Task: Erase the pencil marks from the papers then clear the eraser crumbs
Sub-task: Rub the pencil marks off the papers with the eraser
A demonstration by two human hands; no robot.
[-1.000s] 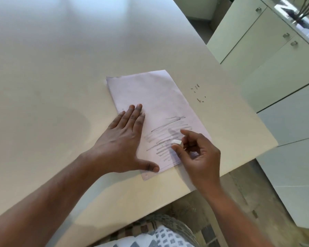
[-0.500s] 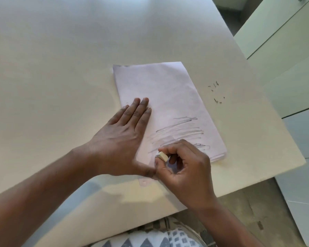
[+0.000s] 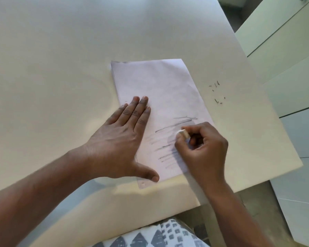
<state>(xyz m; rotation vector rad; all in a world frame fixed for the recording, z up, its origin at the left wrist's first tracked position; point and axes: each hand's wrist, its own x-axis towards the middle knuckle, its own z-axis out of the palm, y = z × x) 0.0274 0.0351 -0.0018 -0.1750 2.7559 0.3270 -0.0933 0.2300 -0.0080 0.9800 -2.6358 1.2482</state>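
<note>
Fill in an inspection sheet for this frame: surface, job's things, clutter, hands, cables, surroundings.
Surface: pale table.
Job's things: stack of papers with pencil marks on its near half; eraser on the marks.
Clutter: dark crumbs on the table, right of the papers.
Hands: left hand flat, pressing the papers; right hand pinching the eraser.
Cables: nothing seen.
Surroundings: pale cabinets to the right.

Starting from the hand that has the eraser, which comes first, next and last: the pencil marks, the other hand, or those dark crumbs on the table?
From the right hand:
1. Pencil marks, just to its left, under the eraser.
2. Left hand, further left, flat on the paper.
3. Crumbs, beyond the paper's right edge.
</note>
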